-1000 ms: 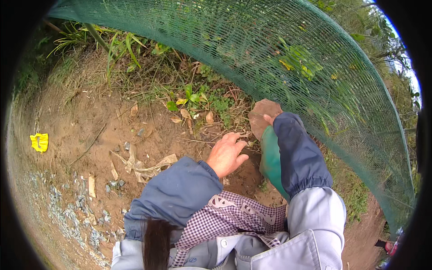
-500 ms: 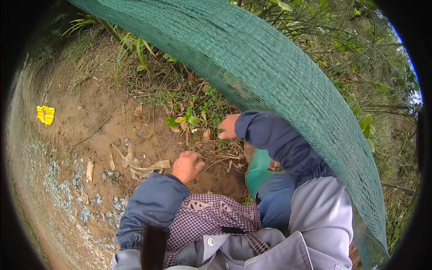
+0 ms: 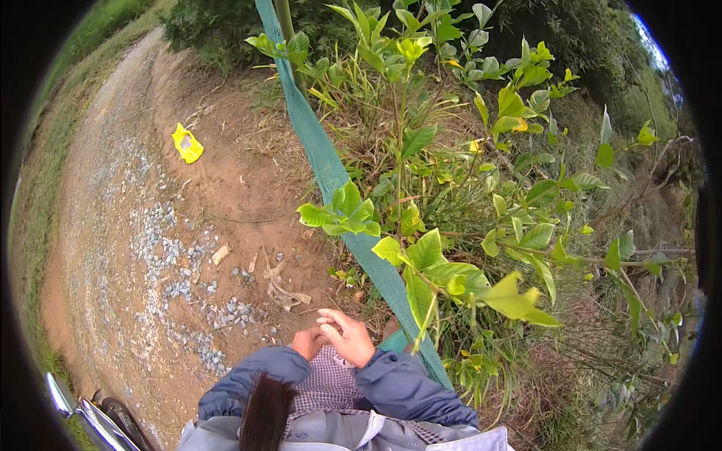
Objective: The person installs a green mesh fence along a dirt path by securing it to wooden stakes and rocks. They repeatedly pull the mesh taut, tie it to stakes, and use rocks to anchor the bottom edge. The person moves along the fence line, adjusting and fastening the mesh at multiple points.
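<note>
My right hand (image 3: 344, 336) is raised at waist height, fingers apart and slightly bent, holding nothing that I can see. My left hand (image 3: 307, 343) is close beside it on the left, its fingers hidden behind the right one. Beneath both lies the checked apron (image 3: 327, 379) on my body. A green boot-like object (image 3: 392, 341) shows partly at my right, behind a long green mesh net (image 3: 323, 161) that runs diagonally from the top down past my right side. Leafy shrub branches (image 3: 425, 274) reach over the net.
A dirt and gravel path (image 3: 98, 225) curves along the left, with scattered grey stones (image 3: 169, 289), a yellow bag or wrapper (image 3: 186, 143) and dry husks (image 3: 282, 289). Chrome vehicle parts (image 3: 94, 417) show at lower left. Undergrowth (image 3: 587, 353) covers the right.
My view has lifted and widened. The net now appears as a narrow strip with shrubs visible beyond. My hands have drawn back together at my front, the right one away from the ground.
</note>
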Available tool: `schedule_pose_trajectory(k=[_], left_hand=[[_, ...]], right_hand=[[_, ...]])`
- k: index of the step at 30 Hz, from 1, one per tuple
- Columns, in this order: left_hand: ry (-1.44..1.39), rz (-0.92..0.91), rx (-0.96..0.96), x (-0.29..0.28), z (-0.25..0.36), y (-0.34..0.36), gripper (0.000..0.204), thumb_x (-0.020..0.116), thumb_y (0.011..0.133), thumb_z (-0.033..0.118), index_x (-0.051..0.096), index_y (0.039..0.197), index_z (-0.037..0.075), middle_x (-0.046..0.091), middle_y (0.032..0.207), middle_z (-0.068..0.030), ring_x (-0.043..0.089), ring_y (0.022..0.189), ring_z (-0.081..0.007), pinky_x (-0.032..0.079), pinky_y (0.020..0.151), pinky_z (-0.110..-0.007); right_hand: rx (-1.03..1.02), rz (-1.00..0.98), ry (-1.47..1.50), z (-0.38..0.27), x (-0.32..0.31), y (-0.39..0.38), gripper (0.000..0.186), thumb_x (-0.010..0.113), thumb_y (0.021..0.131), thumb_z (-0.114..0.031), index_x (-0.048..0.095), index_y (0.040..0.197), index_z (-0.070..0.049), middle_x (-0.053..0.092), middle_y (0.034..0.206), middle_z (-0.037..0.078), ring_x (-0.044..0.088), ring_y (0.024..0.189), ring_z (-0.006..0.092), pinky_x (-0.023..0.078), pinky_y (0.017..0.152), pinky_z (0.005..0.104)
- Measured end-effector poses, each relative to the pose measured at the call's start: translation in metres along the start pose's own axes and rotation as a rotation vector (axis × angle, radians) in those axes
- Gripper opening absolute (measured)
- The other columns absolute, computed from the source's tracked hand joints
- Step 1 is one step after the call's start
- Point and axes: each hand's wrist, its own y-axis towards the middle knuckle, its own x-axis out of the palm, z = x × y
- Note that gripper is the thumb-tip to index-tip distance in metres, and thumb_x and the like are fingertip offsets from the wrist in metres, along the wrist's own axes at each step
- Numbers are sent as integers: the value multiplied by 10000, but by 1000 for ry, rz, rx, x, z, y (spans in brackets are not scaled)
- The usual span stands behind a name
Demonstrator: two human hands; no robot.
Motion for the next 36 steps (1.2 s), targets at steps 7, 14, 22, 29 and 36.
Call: schedule_pose_trajectory(k=[7,14,22,29,36], left_hand=[[-863,146,-328,-85,112,81,216,568,896,217,584,1027,47,633,847,-46,611,706,-144,503,574,-280],[-1057,75,-538,-82,135,221,270,627,880,231,564,1074,54,627,958,-67,599,758,-211,500,612,-398],[-636,202,116,-170,262,239,350,651,859,304,594,898,-39,632,798,-108,608,706,-183,482,643,-337],[-855,8,934,-353,434,115,530,611,879,374,506,500,18,409,420,-3,346,398,-72,291,377,-300],[-918,185,1341,-447,553,67,658,553,890,473,426,444,7,351,389,-82,340,360,-132,271,368,-371]], right_hand=[[48,272,-66,7,-67,14,580,649,813,-276,427,1276,-7,522,1159,233,505,1048,378,427,923,416],[414,193,-1099,45,-85,37,436,659,742,-297,502,1057,-38,616,896,215,614,783,406,488,715,492],[133,602,-532,-114,-57,-14,245,663,807,-191,561,944,-14,604,777,141,579,667,291,473,677,376],[-183,1209,-1025,-311,-88,-65,103,661,815,-52,582,863,-7,549,681,73,489,584,155,420,563,291],[-301,1224,-1259,-433,-77,-93,134,657,793,-4,581,901,18,536,737,79,489,632,186,400,590,292]])
